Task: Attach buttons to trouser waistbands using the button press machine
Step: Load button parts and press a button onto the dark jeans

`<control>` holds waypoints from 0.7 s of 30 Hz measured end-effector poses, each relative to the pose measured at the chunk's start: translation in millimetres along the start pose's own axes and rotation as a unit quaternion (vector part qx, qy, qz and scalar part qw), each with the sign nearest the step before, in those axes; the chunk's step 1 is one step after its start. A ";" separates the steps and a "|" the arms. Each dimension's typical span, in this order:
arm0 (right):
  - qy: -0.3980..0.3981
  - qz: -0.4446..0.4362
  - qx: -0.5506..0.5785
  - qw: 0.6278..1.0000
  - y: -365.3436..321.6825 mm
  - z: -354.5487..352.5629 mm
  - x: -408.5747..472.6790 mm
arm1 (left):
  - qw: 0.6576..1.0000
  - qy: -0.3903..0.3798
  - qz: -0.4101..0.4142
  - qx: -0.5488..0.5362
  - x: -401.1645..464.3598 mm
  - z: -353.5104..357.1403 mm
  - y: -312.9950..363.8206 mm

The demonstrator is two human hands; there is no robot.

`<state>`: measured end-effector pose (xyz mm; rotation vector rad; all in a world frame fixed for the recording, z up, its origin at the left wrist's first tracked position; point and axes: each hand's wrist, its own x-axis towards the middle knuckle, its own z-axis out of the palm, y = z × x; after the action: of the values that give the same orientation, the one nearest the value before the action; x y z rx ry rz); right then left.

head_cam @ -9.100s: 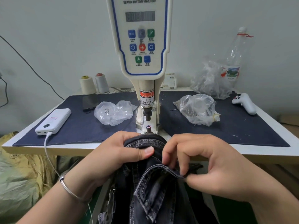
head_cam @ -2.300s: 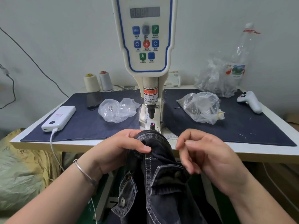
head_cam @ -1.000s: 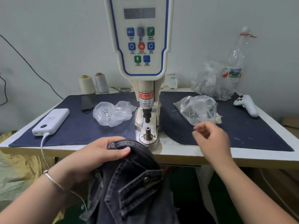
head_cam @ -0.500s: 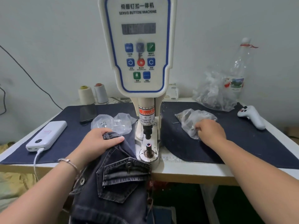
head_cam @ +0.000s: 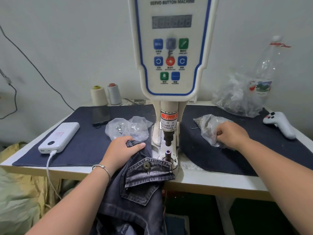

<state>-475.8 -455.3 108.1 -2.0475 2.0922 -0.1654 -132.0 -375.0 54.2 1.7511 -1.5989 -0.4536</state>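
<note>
Fingers of my left hand [head_cam: 123, 150] curl over the folded top edge of the dark grey denim trousers [head_cam: 135, 187], pinning the cloth to the table just left of the white servo button machine [head_cam: 171, 48]. A thin silver bangle [head_cam: 101, 167] sits on that wrist. From the grip the trousers spill forward over the table's front edge; a pocket flap with a brass button [head_cam: 146, 165] lies just in front of the machine's lower die post [head_cam: 168, 155], touching its base. The upper punch [head_cam: 168, 139] hangs above that post, apart from it.

My right hand [head_cam: 232, 135] is to the right of the machine, fingers bent into a crumpled clear plastic bag [head_cam: 208, 128] of small metal parts and gripping the film; I cannot tell whether a button is between the fingertips.

Left of the machine, just behind my left hand, lies a second clear bag [head_cam: 130, 127] with a few silver pieces in it. Farther left are a black phone [head_cam: 101, 115] and a white power bank [head_cam: 59, 137] with its cable plugged in. Two thread cones [head_cam: 105, 94] stand behind, left of the machine. Far right of it lie a white handheld controller [head_cam: 281, 123], a bigger plastic bag [head_cam: 237, 97] and an empty clear bottle [head_cam: 265, 68]. A dark blue cloth mat [head_cam: 81, 146] covers the white table [head_cam: 220, 182].
</note>
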 end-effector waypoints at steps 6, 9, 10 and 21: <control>0.033 -0.019 0.017 0.999 0.9 5.2 1.9 | 1.000 -0.001 -0.013 -0.015 0.3 0.1 -0.5; 0.063 -0.005 0.028 0.998 0.6 10.5 -0.6 | 0.999 -0.005 -0.016 -0.032 0.2 0.4 -0.4; 0.071 0.000 0.032 0.997 0.6 11.8 -1.3 | 0.999 -0.005 -0.019 -0.033 -0.1 0.1 -0.5; 0.054 -0.052 -0.065 0.995 -2.9 9.9 8.4 | 0.999 -0.001 -0.025 -0.033 -2.5 -0.3 0.8</control>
<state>-470.8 -463.1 98.5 -2.2744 2.1102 -0.1626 -132.8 -372.5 54.4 1.7442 -1.5271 -0.5267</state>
